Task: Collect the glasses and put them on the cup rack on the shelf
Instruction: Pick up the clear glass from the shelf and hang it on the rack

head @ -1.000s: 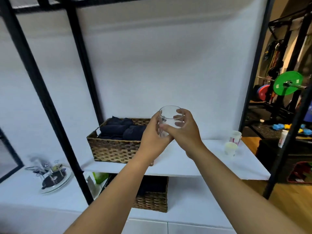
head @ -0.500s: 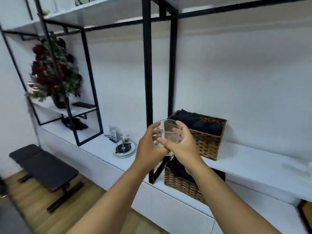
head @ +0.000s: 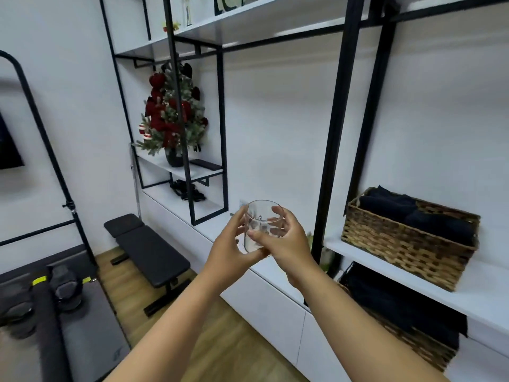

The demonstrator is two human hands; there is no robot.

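A clear drinking glass (head: 261,216) is held upright in mid-air in front of me, over the low white shelf (head: 217,227). My left hand (head: 230,248) cups it from the left and below. My right hand (head: 283,238) wraps it from the right, fingers across its front. The cup rack is hidden behind my hands and the glass; I cannot make it out.
A wicker basket (head: 407,244) of dark towels sits on the white shelf at right, with another basket (head: 399,323) below. Black frame posts (head: 330,150) rise beside my hands. A red flower arrangement (head: 172,119) stands at the back left. A black bench (head: 148,249) lies on the wooden floor.
My view has swung left along the shelving with the glass held in both hands. The baskets slid to the right, and the flowers and bench came nearer the middle.
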